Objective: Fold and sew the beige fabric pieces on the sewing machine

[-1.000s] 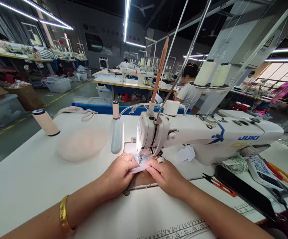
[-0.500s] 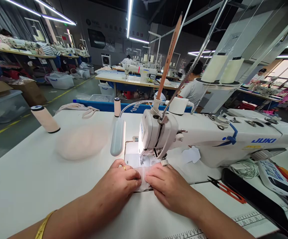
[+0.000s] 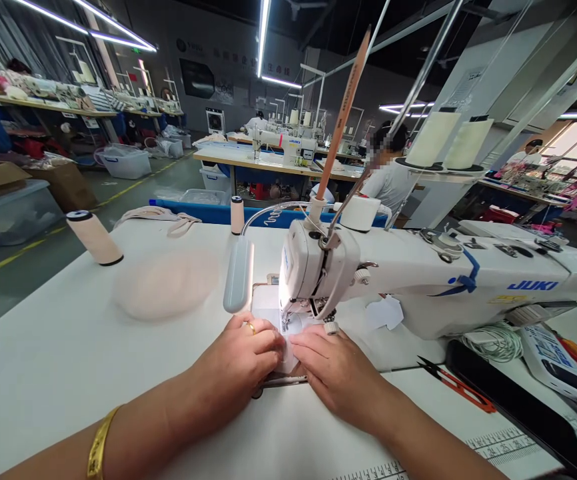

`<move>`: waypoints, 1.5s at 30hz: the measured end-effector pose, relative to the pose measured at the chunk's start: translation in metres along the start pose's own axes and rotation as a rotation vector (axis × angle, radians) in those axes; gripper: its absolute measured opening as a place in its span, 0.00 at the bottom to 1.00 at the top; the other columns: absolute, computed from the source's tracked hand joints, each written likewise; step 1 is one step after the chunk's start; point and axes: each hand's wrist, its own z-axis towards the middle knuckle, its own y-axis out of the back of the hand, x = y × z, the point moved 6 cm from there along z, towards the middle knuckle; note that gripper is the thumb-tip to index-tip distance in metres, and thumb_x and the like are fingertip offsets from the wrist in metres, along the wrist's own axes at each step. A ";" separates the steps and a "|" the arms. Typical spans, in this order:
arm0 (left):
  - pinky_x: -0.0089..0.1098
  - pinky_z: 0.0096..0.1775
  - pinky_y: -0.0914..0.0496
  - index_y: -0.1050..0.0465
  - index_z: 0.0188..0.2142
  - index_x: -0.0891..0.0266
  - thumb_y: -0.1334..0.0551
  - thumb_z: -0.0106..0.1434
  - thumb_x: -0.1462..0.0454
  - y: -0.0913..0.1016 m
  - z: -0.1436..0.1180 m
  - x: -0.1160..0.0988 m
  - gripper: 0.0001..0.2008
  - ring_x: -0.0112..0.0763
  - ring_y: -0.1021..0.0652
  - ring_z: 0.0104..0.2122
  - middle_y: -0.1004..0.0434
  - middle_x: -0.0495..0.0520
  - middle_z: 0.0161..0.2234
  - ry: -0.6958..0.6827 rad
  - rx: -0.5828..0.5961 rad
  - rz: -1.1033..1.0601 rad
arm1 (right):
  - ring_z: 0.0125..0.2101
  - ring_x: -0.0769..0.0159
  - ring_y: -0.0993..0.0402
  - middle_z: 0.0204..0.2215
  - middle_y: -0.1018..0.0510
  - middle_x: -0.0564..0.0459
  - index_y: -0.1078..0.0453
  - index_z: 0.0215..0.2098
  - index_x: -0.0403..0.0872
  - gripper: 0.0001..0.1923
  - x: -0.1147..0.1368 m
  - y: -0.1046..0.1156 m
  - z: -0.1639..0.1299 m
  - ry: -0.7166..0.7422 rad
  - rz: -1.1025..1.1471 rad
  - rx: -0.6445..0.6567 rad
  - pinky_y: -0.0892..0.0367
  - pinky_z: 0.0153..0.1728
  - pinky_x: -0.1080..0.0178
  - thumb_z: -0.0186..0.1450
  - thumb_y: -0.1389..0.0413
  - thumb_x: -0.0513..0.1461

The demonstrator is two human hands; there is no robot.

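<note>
Left hand (image 3: 241, 357) and right hand (image 3: 336, 367), fingers flat and close together, press a small white fabric piece (image 3: 288, 353) beneath the sewing machine (image 3: 418, 280) on the table (image 3: 43, 360).

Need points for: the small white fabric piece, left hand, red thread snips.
small white fabric piece (image 3: 288, 360), head view, strip showing between the two hands.
left hand (image 3: 241, 360), head view, back of the hand.
red thread snips (image 3: 461, 387), head view, red handle on the table.

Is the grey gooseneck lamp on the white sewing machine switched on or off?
On. The grey gooseneck lamp has a bright strip along its edge, and the white needle plate beside it is lit under the white sewing machine.
</note>
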 end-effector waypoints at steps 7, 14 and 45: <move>0.39 0.44 0.38 0.31 0.33 0.60 0.46 0.56 0.80 -0.003 -0.003 -0.002 0.15 0.32 0.25 0.31 0.18 0.49 0.38 -0.042 -0.001 -0.020 | 0.43 0.56 0.25 0.42 0.19 0.49 0.30 0.49 0.47 0.22 0.005 0.001 0.000 0.010 0.025 -0.009 0.37 0.35 0.58 0.60 0.48 0.23; 0.40 0.46 0.37 0.28 0.35 0.60 0.45 0.58 0.79 -0.001 -0.001 0.004 0.15 0.33 0.24 0.32 0.17 0.50 0.39 -0.033 -0.015 0.016 | 0.42 0.56 0.26 0.42 0.19 0.48 0.29 0.49 0.46 0.20 0.000 0.000 0.002 -0.003 0.062 -0.063 0.35 0.37 0.58 0.63 0.50 0.24; 0.41 0.42 0.33 0.29 0.35 0.61 0.40 0.69 0.67 0.000 0.009 0.026 0.05 0.40 0.24 0.36 0.24 0.54 0.35 0.239 0.130 0.184 | 0.52 0.52 0.23 0.53 0.19 0.44 0.32 0.58 0.47 0.20 -0.004 0.003 0.007 -0.015 0.083 -0.124 0.24 0.48 0.50 0.72 0.52 0.29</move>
